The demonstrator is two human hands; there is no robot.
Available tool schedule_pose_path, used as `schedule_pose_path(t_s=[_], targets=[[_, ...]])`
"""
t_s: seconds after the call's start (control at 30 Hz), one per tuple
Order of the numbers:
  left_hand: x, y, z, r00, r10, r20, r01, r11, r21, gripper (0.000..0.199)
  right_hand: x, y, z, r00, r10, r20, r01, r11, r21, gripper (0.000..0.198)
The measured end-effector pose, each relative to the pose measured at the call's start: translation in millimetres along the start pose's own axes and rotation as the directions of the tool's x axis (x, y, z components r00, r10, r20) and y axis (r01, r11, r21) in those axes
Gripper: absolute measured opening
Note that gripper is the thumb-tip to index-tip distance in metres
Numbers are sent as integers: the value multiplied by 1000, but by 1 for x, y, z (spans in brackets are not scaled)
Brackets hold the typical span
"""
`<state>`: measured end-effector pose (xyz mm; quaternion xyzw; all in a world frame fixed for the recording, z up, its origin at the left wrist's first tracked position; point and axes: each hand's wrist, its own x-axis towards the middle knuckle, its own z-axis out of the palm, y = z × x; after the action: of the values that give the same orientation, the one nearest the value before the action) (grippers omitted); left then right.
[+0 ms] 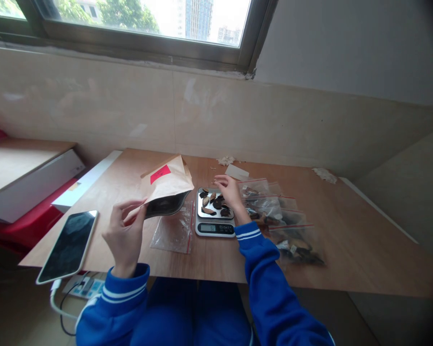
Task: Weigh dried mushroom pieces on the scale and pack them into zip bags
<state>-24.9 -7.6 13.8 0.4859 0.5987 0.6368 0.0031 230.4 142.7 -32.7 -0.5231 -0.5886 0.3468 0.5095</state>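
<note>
My left hand (126,226) pinches the rim of a kraft paper pouch (175,181) with a red label, its dark mouth tipped toward me. Above the far edge of a small digital scale (215,228) is my right hand (229,187), fingertips pressed together; what they hold, if anything, is too small to name. Several dark dried slices (208,211), pale inside, lie spread on the scale's metal plate. The display is lit, but its figures are hard to read. Under the pouch rests a clear zip bag (173,233), flat on the table.
Right of the scale lie several clear zip bags (298,245) of dark slices. At the left edge sits a phone (69,245) with a white cable (54,293). A white card (237,172) and crumpled scraps (226,160) lie near the wall.
</note>
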Motion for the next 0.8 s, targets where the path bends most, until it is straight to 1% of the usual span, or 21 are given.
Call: schedule_pose_path(t_s=[0.07, 0.13, 0.23, 0.3, 0.4, 0.53, 0.63, 0.73, 0.8], targets=[[0, 0, 0, 1000, 2, -3, -2, 1000, 4, 17, -6, 5, -14, 999, 15, -37, -13, 998, 54, 23], [0, 1, 0, 1000, 1, -3, -1, 1000, 5, 17, -13, 12, -29, 997, 34, -70, -29, 997, 71, 26], [0, 2, 1, 1000, 10, 1, -10, 1000, 7, 17, -24, 24, -47, 996, 57, -73, -57, 998, 3, 25], [-1, 2, 3, 1000, 19, 4, -19, 1000, 3, 17, -30, 30, -53, 996, 69, -53, -73, 995, -73, 23], [-2, 2, 4, 1000, 26, 12, -26, 1000, -5, 16, -38, 36, -53, 996, 84, -42, -89, 984, -157, 18], [-2, 3, 2, 999, 32, 11, -32, 999, 6, 16, -43, 35, -47, 994, 88, -72, -101, 974, -202, 12], [-1, 2, 1, 1000, 21, 10, -21, 1000, 11, 17, -44, 32, -46, 991, 90, -98, -111, 964, -241, 14], [-1, 2, 0, 1000, 17, 5, -17, 1000, 12, 17, -43, 26, -48, 992, 39, -122, -74, 951, -300, 20], [-1, 3, 0, 1000, 20, 2, -20, 1000, 11, 17, -44, 14, -48, 987, -26, -156, -24, 950, -311, 20]])
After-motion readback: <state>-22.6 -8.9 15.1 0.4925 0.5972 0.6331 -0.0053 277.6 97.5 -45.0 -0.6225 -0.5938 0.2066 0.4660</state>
